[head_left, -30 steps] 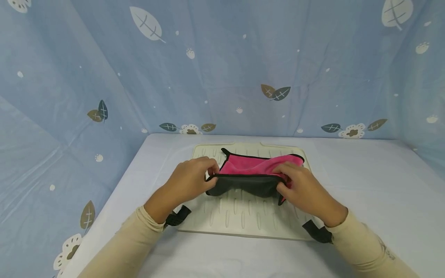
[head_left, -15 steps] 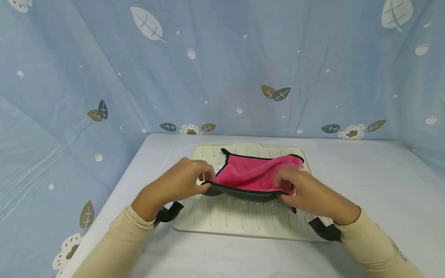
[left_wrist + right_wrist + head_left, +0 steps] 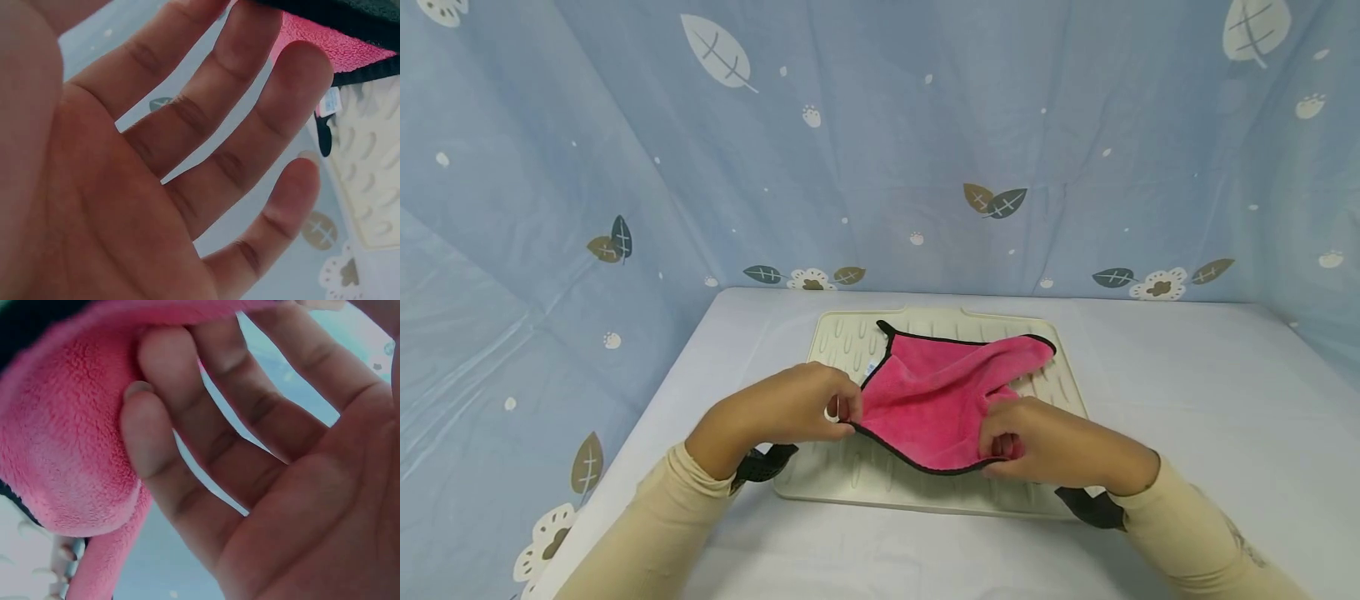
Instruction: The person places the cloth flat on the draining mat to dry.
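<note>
nearest us, our cream sleeves (image 3: pixel 647 533) reach in over the white table (image 3: pixel 1187 400), and both hands are grasping the pink cloth (image 3: pixel 925 400) by its near edge – the left hand (image 3: pixel 782 408) pinches the near left corner between thumb and fingertips, the right hand (image 3: pixel 1052 446) pinches the near right corner, fingers curled under the pile, as the right wrist view shows close up. a second ago that near edge was a dark folded band held level between the hands, with only a strip of pink behind it; since then we have drawn it toward us and the dark underside has turned out of sight, so the pink face lies open, black-trimmed, sagging between the two grips. we judge the cloth is being unfolded and is close to fully spread. it lies over the ridged cream mat (image 3: pixel 850 350), its far corners resting on it. beyond hangs the blue leaf-print backdrop (image 3: pixel 880 150).
</note>
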Tool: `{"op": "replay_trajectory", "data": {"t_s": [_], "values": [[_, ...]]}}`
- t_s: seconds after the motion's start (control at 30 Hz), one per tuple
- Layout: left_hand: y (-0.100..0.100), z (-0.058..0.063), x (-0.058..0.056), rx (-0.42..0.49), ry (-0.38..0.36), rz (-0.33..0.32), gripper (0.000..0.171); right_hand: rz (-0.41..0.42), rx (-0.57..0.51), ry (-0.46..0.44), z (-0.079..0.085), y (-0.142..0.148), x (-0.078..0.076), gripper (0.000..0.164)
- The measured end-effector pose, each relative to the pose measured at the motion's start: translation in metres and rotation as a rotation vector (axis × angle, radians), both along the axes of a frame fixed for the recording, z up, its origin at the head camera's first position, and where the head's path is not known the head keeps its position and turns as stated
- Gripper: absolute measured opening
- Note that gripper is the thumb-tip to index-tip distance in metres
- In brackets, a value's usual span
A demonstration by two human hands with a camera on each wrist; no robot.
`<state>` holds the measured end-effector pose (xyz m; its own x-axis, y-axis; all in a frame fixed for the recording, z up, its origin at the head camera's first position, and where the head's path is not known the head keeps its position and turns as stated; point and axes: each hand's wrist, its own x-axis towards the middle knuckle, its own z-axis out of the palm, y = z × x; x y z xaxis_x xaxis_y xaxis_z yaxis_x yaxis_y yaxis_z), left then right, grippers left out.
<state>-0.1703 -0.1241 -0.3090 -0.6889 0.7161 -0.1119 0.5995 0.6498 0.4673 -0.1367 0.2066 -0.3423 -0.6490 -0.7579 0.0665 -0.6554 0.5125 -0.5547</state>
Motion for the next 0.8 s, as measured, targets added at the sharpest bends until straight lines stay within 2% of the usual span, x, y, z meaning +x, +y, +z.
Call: {"op": "replay_trajectory", "data": {"t_s": [0.23,0.33,0.47,0.57,0.7,0.8], "values": [[0.001,-0.003,0.001,0.019,-0.043,-0.019,0.012,0.055,-0.006,-0.081,-0.003,0.000,0.000,0.011],[0.002,-0.003,0.000,0.026,-0.052,-0.013,0.010,0.045,-0.011,-0.098,-0.002,0.001,-0.001,0.010],[0.002,-0.004,-0.005,0.039,-0.028,0.013,0.004,-0.003,-0.010,-0.096,0.001,0.003,-0.003,0.010],[0.003,-0.005,-0.009,0.043,0.022,0.060,0.004,-0.060,-0.011,-0.039,0.003,0.006,-0.006,0.010],[0.009,-0.007,-0.015,-0.005,0.164,0.163,0.007,-0.144,-0.048,0.055,0.002,0.009,-0.012,0.010],[0.019,-0.008,-0.020,-0.061,0.256,0.220,0.011,-0.228,-0.075,0.090,0.001,0.013,-0.016,0.010]]}}
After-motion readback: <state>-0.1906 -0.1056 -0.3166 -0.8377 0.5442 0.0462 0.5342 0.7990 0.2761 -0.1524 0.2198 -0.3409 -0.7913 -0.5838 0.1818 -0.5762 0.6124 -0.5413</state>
